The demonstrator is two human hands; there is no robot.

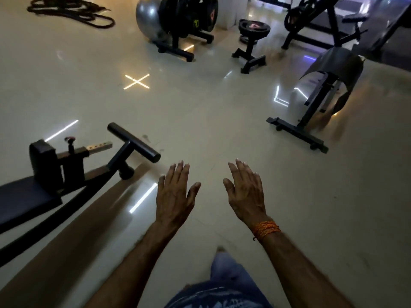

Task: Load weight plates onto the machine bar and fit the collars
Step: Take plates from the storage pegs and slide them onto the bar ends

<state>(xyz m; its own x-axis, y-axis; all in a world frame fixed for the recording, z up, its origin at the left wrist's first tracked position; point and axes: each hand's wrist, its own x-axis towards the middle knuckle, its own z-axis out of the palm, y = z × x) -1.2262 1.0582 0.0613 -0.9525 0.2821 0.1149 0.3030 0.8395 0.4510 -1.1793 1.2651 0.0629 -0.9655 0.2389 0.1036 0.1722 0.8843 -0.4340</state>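
Observation:
My left hand (174,192) and my right hand (245,192) are stretched out in front of me above the floor, palms down, fingers straight, holding nothing. Black weight plates (189,13) hang on a storage rack at the far middle. A smaller stack of plates (254,27) sits on a low black stand to its right. More plates (297,17) are mounted on a black machine (329,23) at the far right. No collar is visible.
A black bench (55,172) with a T-shaped foot bar lies at my left. Another padded bench (327,85) stands at the right. A grey exercise ball (148,15) and battle ropes (71,10) lie at the back. Glossy tiled floor spreads between them.

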